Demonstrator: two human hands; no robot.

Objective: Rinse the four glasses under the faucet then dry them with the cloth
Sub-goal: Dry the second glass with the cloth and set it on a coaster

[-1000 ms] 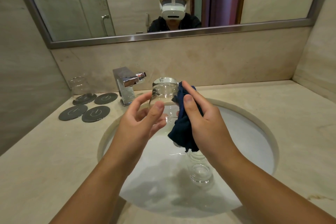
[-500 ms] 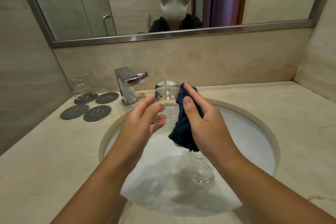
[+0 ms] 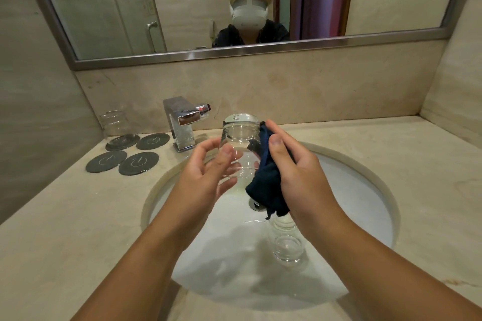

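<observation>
Looking down from the head view, you hold one glass (image 3: 241, 135) upside down above the sink (image 3: 360, 203), its base toward the mirror. Your left hand (image 3: 206, 177) wraps loosely round its lower part, thumb in front and fingers behind. Your right hand (image 3: 294, 172) pinches the dark cloth (image 3: 266, 180) against the glass's three o'clock side, and the rest of the cloth hangs down toward the drain.

I judge this as the drying step on this glass, with no water visible at the faucet (image 3: 185, 122) at eleven o'clock of the sink. Another glass (image 3: 287, 245) lies in the bowl at about five o'clock; whether one more sits just behind it under the cloth's tail, I cannot tell. A third glass (image 3: 114, 122) stands on the far-left one of four coasters (image 3: 138, 163) at ten o'clock on the table (image 3: 65, 229).

The next move probably calls for turning the glass with your left hand while the cloth wipes round the wall and rim. The wet glass is slick, so keep a firm grip.
</observation>
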